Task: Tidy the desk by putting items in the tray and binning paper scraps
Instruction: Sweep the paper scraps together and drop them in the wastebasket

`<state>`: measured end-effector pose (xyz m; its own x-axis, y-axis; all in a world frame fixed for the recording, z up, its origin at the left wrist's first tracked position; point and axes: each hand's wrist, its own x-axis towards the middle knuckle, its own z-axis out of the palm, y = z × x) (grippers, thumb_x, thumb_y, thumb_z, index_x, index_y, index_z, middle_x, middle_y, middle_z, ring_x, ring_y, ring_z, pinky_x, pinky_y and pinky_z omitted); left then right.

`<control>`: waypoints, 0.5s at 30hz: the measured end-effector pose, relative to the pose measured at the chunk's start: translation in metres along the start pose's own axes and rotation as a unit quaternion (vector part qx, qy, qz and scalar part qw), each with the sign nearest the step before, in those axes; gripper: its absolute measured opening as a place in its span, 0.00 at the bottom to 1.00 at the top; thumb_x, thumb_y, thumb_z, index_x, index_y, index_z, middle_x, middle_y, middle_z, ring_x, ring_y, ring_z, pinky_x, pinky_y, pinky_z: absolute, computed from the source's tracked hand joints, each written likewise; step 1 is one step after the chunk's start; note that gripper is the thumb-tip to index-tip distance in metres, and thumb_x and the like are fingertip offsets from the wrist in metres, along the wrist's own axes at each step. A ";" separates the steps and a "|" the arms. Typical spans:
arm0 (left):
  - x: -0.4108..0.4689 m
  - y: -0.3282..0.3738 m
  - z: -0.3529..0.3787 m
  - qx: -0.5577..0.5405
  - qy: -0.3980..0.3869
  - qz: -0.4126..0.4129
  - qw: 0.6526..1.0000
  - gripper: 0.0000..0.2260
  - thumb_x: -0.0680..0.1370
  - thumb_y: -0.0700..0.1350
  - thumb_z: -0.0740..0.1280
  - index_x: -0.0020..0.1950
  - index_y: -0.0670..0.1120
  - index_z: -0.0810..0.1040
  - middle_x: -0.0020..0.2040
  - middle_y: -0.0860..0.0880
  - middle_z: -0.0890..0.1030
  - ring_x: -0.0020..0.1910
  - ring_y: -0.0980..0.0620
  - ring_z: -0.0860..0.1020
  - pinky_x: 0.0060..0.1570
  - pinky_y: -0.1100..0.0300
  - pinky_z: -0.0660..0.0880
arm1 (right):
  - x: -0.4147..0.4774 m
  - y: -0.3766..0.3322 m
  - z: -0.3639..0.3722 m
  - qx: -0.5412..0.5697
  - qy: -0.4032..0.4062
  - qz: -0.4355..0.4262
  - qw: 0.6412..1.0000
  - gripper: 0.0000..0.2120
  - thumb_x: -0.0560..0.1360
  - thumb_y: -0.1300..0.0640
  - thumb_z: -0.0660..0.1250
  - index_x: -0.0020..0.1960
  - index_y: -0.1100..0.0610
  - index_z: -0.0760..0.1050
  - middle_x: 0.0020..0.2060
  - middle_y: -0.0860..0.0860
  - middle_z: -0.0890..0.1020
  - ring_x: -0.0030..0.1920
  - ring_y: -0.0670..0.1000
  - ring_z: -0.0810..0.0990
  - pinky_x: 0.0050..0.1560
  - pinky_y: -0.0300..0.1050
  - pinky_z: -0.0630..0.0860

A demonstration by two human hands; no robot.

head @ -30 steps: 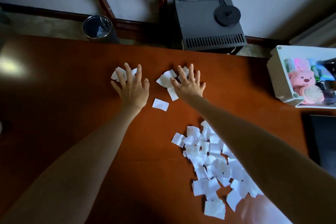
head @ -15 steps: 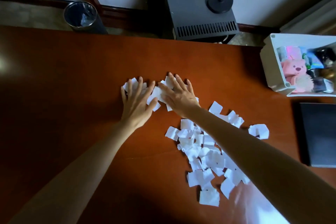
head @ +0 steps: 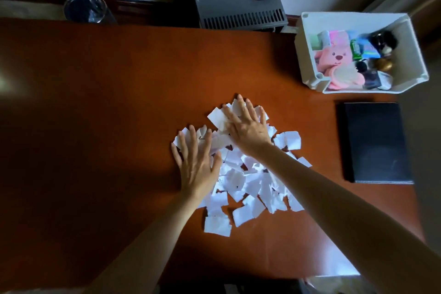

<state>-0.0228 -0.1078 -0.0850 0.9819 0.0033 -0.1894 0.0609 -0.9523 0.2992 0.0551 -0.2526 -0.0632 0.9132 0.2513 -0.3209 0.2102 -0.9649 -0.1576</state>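
The left hand (head: 196,167) and right hand (head: 248,130) lie flat, fingers spread, on white torn paper scraps (head: 250,184) heaped on the reddish-brown wooden counter (head: 107,102), seemingly to corral them for the round metal bin (head: 84,8).

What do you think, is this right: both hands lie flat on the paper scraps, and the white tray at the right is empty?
Not quite. In the head view the white tray is not empty: it holds a pink plush toy and other small items. The rest stands: left hand and right hand lie flat on the paper scraps.
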 end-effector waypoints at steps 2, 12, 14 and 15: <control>-0.001 0.018 0.007 0.014 0.016 -0.022 1.000 0.24 0.77 0.58 0.51 0.72 0.50 0.62 0.71 0.36 0.68 0.70 0.34 0.65 0.65 0.34 0.58 | -0.009 0.017 0.000 0.005 0.005 -0.004 1.000 0.23 0.81 0.47 0.44 0.76 0.46 0.50 0.77 0.56 0.47 0.77 0.58 0.47 0.74 0.61 0.46; 0.002 0.103 0.017 0.011 0.013 -0.037 0.999 0.33 0.72 0.62 0.40 0.76 0.54 0.54 0.77 0.41 0.54 0.76 0.39 0.52 0.71 0.36 0.42 | -0.055 0.093 -0.013 0.019 0.054 -0.011 0.998 0.23 0.82 0.51 0.48 0.76 0.50 0.52 0.77 0.59 0.48 0.77 0.62 0.47 0.74 0.61 0.47; -0.014 0.111 0.006 0.007 0.041 -0.038 0.998 0.31 0.74 0.61 0.42 0.76 0.54 0.55 0.77 0.43 0.56 0.76 0.40 0.55 0.71 0.36 0.43 | -0.073 0.097 -0.018 0.034 0.079 -0.027 0.996 0.22 0.82 0.53 0.49 0.76 0.53 0.55 0.76 0.60 0.50 0.76 0.62 0.48 0.74 0.61 0.47; -0.025 0.114 0.001 0.001 0.056 -0.043 0.998 0.30 0.74 0.60 0.43 0.76 0.54 0.55 0.77 0.44 0.57 0.76 0.41 0.56 0.71 0.36 0.44 | -0.083 0.096 -0.019 0.036 0.083 -0.035 0.995 0.22 0.82 0.54 0.50 0.75 0.54 0.55 0.76 0.60 0.50 0.77 0.62 0.48 0.74 0.61 0.46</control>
<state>-0.0404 -0.2167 -0.0475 0.9868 0.1189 -0.1096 0.1458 -0.9474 0.2849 0.0063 -0.3680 -0.0337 0.9433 0.2962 -0.1496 0.2553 -0.9358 -0.2433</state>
